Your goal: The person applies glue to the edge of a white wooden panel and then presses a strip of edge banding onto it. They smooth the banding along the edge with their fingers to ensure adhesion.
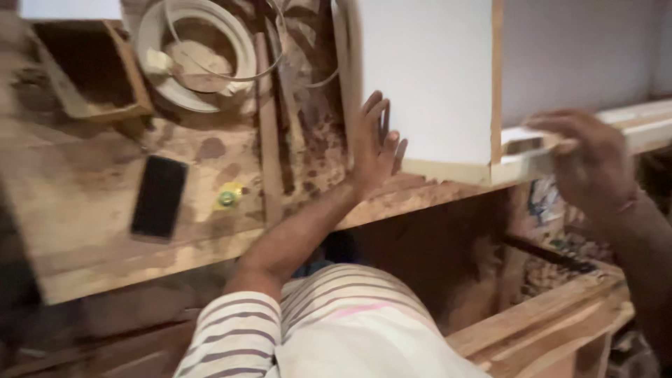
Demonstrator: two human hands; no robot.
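Observation:
A white laminated cabinet piece (427, 77) with bare wooden edges lies on the workbench (77, 203), its right end hanging past the bench edge. My left hand (374, 143) is flat against the piece's left side, fingers spread and pointing up, holding nothing. My right hand (588, 157) is curled over the white rail (647, 119) that runs along the piece's right side, fingers on top and thumb under. My striped sleeve and shirt fill the bottom middle.
A black phone (159, 197) and a small yellow-green object (227, 197) lie on the stained bench. A coil of white edge banding (196, 52) and an open wooden box (91, 70) sit at the back left. A wooden frame (560, 315) stands low right.

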